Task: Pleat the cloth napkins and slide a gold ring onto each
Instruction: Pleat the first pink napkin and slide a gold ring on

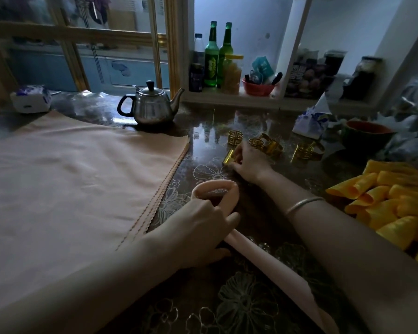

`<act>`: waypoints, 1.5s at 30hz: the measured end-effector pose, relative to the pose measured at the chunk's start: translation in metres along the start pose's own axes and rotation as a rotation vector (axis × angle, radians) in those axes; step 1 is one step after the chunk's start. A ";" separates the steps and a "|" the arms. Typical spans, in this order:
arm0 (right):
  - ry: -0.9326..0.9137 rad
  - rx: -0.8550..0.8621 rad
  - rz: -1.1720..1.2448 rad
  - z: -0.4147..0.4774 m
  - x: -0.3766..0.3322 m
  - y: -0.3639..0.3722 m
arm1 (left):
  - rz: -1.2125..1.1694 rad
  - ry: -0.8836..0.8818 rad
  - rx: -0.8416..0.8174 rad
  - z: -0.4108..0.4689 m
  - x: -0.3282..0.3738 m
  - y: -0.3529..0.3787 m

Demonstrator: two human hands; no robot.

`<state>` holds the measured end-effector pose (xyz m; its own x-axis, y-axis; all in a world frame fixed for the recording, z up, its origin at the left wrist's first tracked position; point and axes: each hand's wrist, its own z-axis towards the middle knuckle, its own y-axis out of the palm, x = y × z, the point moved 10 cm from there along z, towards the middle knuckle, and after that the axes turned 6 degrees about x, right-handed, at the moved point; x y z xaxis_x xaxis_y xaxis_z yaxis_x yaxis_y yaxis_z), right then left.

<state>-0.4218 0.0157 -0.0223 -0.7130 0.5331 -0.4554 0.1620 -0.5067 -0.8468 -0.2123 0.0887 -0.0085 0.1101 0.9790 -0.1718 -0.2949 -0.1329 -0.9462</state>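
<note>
Left hand fingers curled round the pleated pink napkin, clamping it near its far end; that end bends over into a loop just beyond the knuckles, and the rest of the strip trails back toward the camera across the table, under the right forearm. Right hand reaches farther out, fingertips pinching a gold ring that lies on its side on the tabletop, apart from the napkin loop. More gold rings clustered just behind and right of that hand. Silver bracelet on right wrist. Stack of flat pink napkins spread on the left, scalloped edges beside the left hand. Pile of folded yellow napkins at the right edge. Steel teapot at the back behind the pink stack; two green bottles on the shelf beyond. Lighting dim.
</note>
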 end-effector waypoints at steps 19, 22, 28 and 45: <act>0.111 0.233 0.368 -0.236 0.062 -0.148 | 0.465 -0.003 -0.065 0.022 0.002 0.033; 0.196 0.220 0.528 -0.253 0.078 -0.145 | 0.346 -0.009 0.005 0.028 -0.003 0.033; 0.287 0.216 0.589 -0.272 0.089 -0.141 | 0.245 -0.012 0.054 0.029 -0.001 0.021; 0.186 0.211 0.309 -0.272 0.071 -0.143 | 0.242 0.034 0.117 0.034 0.005 0.017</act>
<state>-0.3102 0.3100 -0.0083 -0.5145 0.4375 -0.7375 0.1920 -0.7794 -0.5963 -0.2487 0.0965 -0.0161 0.0546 0.9146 -0.4006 -0.4239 -0.3420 -0.8386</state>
